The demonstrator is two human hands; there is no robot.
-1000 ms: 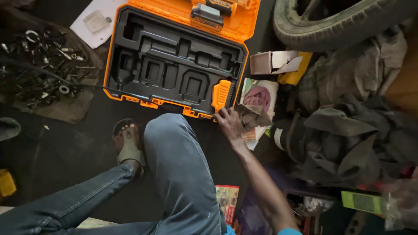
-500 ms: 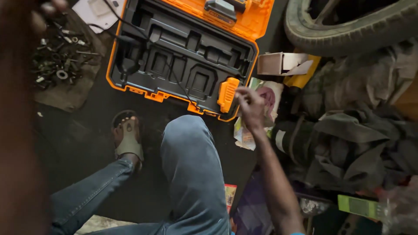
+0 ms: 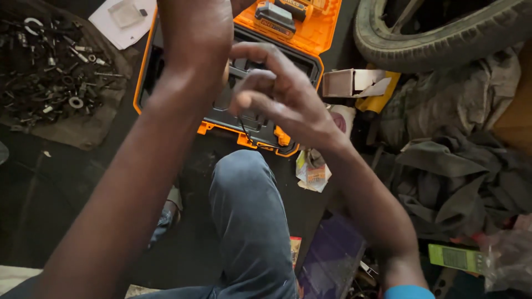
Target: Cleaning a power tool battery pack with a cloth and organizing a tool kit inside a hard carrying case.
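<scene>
- Both hands are up close over the open orange tool case (image 3: 221, 119), which lies on the dark floor with its lid back.
- The right hand (image 3: 282, 99) hangs over the black moulded tray, fingers curled and loosely bunched, thumb near the fingertips; whether it pinches anything I cannot tell.
- A thin dark cord (image 3: 244, 128) dangles just beneath that hand, over the front edge of the case.
- The left hand (image 3: 197, 33) is raised at the top of the view; wrist and back show, but the fingers run out of view, so its grip cannot be told.
- Below the hands, a bent knee in blue jeans (image 3: 249, 210) points toward the case.
- Far left, a heap of nuts, washers and bolts (image 3: 50, 72) sits on a dark cloth.
- Top right, a tyre (image 3: 443, 39); beside the case a small open cardboard box (image 3: 349, 83).
- Right side, a pile of grey rags (image 3: 460, 171), well apart from the hands.
</scene>
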